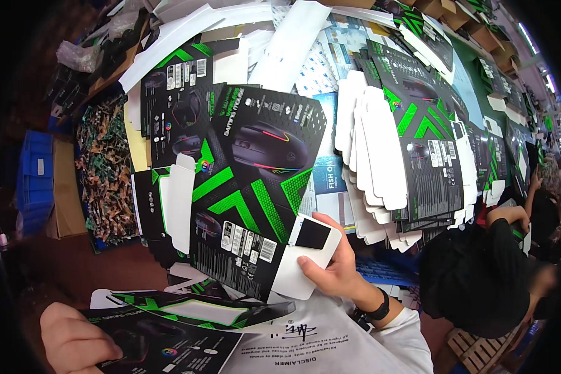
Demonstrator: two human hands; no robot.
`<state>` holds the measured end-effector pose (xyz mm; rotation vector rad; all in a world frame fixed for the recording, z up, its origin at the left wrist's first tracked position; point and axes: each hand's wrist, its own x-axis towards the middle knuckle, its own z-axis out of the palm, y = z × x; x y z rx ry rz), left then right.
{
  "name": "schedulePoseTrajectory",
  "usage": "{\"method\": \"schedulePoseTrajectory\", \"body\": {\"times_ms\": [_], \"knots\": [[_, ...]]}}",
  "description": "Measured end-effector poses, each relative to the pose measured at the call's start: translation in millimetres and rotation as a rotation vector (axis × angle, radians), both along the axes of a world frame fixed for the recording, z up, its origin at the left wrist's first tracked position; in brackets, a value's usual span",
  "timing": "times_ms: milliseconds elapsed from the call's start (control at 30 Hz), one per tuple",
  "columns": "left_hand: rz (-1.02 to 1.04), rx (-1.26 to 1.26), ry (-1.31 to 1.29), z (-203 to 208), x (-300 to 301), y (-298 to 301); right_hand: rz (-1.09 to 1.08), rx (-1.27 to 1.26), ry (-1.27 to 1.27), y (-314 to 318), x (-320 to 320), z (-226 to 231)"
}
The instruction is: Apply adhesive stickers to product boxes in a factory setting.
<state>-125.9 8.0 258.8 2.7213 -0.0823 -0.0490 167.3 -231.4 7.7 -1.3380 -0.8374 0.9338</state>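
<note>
My right hand (338, 269) grips a flat, unfolded mouse box (243, 177) by its white flap, with the thumb on top. That cardboard is black with green chevrons and a picture of a mouse, and it covers part of another printed sheet (177, 75) behind it. Low at the left, my left hand (75, 341) is closed around a second flat mouse box (187, 346), held close to my body. A cut-out window (206, 311) shows in cardboard just above that hand. To the right of my right hand lies a fanned stack of flat boxes (417, 124) with white flaps.
A heap of small green and brown parts (109, 174) fills a container at the left, near a blue crate (36, 165) and a brown carton (68, 193). Paper strips (290, 43) cover the table's far side. At the right sits another person in black (480, 268).
</note>
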Motion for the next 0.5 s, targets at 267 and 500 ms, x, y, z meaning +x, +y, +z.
{"method": "schedulePoseTrajectory", "body": {"times_ms": [267, 500], "knots": [[-0.380, -0.329, 0.018, 15, 41, -4, 0.085, 0.373, -0.452, 21, 17, 29], [-0.224, -0.281, 0.007, 21, 41, -31, 0.045, 0.248, -0.324, 8, 12, 24]]}}
